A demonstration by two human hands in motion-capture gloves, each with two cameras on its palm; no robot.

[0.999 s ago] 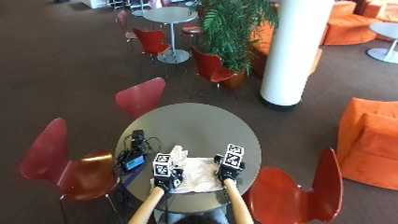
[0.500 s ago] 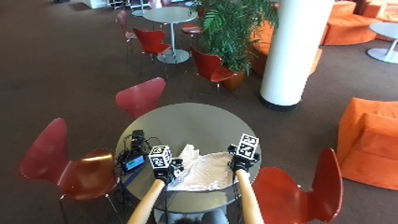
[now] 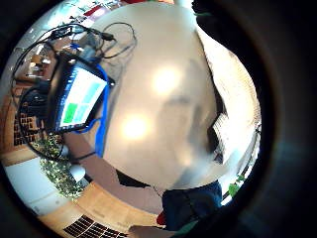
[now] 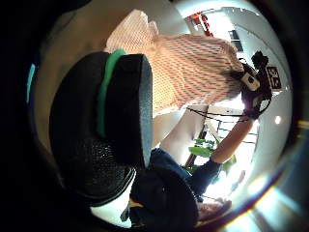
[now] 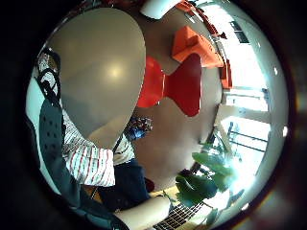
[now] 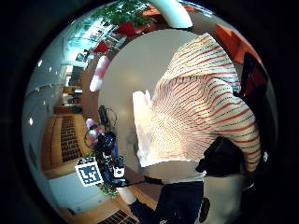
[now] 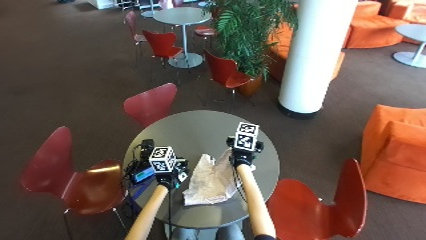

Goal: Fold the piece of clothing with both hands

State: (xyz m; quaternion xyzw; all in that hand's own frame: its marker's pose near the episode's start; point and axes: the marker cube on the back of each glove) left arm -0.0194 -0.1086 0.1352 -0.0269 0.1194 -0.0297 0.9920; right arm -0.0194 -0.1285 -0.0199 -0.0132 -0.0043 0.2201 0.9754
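Table: round grey top (image 7: 200, 127), you're seated at its near edge.
Garment: white w/ thin red stripes (image 7: 212, 181), btwn your two hands on the near half of the table. Right side lifted off the top, hanging as a drape; left part & lower edge still lie on the table, bunched. Not folded flat yet.
Right hand: (image 7: 241, 159) raised above the table, just beside the garment's upper right edge. Thumb-side palm view shows striped cloth (image 6: 205, 112) hanging right from this palm, so you're gripping the garment by that edge; fingers themselves hidden behind the cloth.
Left hand: (image 7: 172, 176) low over the table at the garment's left edge. Its thumb-side view shows a black padded finger w/ a green band (image 4: 120, 106) close to the lens, cloth (image 4: 193, 67) spread beyond it. Can't tell whether your fingers pinch the fabric or only sit beside it.
Far hand seen from left palm: a hand (image 4: 253, 87) holds up the opposite end of the cloth.
Device: small screen unit w/ blue cable (image 7: 142, 173) on the table's left edge, next to your left hand; cables (image 3: 106, 37) trail from it. Screen lit, green blocks (image 3: 79, 101).
Chairs: red chair (image 7: 66, 172) at your left, red chair (image 7: 319, 205) at your right, a third red chair (image 7: 153, 102) across the table.
Beyond: white column (image 7: 313, 52), potted plant (image 7: 249, 25), orange seats (image 7: 396, 150).
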